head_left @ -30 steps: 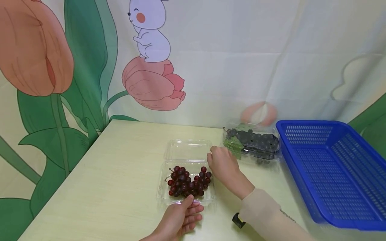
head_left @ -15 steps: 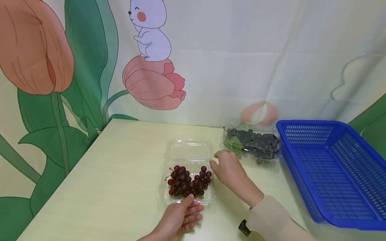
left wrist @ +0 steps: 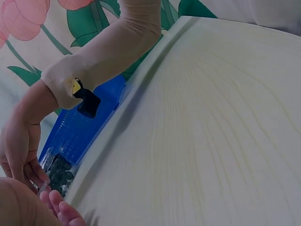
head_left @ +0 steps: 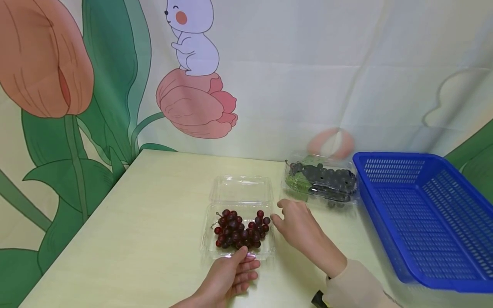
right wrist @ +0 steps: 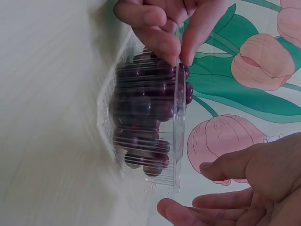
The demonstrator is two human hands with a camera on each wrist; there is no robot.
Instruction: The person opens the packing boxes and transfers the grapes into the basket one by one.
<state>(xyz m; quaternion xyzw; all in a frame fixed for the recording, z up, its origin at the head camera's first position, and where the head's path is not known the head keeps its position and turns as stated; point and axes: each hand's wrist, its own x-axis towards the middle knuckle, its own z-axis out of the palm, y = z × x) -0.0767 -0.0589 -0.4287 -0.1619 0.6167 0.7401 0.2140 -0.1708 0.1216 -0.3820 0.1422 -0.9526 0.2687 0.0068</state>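
Observation:
An opened clear plastic clamshell box (head_left: 208, 248) stands on the table, its lid (head_left: 242, 189) folded back flat away from me. Inside the box lies a bunch of dark red grapes (head_left: 233, 231). My left hand (head_left: 224, 278) pinches the near rim, thumb on top and fingers below; the right wrist view shows this left hand (right wrist: 164, 28) on the rim too. To the right of the box is my right hand (head_left: 302, 224), thumb and fingers apart and holding nothing. In the right wrist view, the right hand (right wrist: 249, 188) is close to the rim, apparently not gripping it.
A second clear box of dark grapes (head_left: 327, 179) with green leaves lies farther back on the right. Beside it stands a blue plastic basket (head_left: 385, 239) with perforated walls. A curtain (head_left: 289, 85) printed with tulips and a rabbit hangs behind the table (head_left: 127, 239).
My right hand has moved away from the lid hinge, rightward and toward me, and its fingers have spread. My left hand stays on the near rim.

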